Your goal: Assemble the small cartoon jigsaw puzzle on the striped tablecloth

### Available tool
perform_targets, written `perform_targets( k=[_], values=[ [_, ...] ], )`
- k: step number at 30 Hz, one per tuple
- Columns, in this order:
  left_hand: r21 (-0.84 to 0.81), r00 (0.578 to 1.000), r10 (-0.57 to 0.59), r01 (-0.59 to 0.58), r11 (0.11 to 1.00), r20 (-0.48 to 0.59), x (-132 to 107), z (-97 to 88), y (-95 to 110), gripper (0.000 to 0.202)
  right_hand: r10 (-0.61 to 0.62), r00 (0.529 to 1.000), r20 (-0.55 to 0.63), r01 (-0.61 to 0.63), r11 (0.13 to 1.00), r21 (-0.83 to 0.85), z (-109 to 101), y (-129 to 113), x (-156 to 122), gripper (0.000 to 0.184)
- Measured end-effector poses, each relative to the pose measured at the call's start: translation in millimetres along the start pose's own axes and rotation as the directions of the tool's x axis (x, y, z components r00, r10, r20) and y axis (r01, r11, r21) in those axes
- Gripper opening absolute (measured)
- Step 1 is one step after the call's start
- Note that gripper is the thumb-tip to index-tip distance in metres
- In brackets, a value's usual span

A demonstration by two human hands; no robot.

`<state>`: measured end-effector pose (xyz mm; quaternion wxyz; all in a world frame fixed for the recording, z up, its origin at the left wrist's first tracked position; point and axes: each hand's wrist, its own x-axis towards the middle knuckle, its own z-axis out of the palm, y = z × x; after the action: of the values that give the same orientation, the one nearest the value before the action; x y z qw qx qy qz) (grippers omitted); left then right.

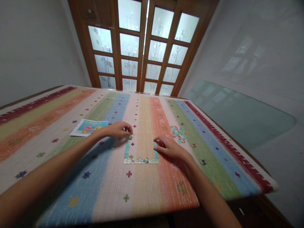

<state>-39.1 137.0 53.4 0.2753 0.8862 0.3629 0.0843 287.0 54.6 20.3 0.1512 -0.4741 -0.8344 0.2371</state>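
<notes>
A partly joined jigsaw border lies on the tablecloth, with a bottom row and two teal side strips forming a U. My left hand is over the top of the left strip, its fingertips pinching a small teal jigsaw piece. On the opposite side, my right hand rests at the upper end of the right strip. Its thumb and forefinger are apart and touch or nearly touch that strip. Another teal piece lies left of the border, below my left wrist.
A heap of loose jigsaw pieces lies beyond my right hand. A printed cartoon picture is on the left, partly behind my left forearm. The striped tablecloth covers the table. Wooden doors with glass panes stand behind it.
</notes>
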Motion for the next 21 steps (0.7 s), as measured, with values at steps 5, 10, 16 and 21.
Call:
perform_targets(
  k=[5,10,16,21],
  values=[
    [0.027,0.999,0.019,-0.02,0.999,0.034,28,0.5,3,0.025,0.004,1.0,0.004,-0.004,1.0,0.0,-1,-3,0,0.027],
    [0.049,0.994,-0.003,0.008,0.999,-0.113,20,-11.1,-2,0.036,0.011,1.0,0.01,-0.011,1.0,0.006,-2,-3,-1,0.027],
    [0.136,0.983,-0.166,0.176,0.975,-0.078,-39,-26.4,-32,0.038,0.001,1.0,0.012,-0.001,1.0,0.002,-2,-3,-1,0.024],
    [0.126,0.972,-0.184,0.203,0.971,-0.144,-62,-9.9,-41,0.041,0.001,1.0,0.007,-0.002,1.0,0.002,-1,-1,0,0.025]
  ],
)
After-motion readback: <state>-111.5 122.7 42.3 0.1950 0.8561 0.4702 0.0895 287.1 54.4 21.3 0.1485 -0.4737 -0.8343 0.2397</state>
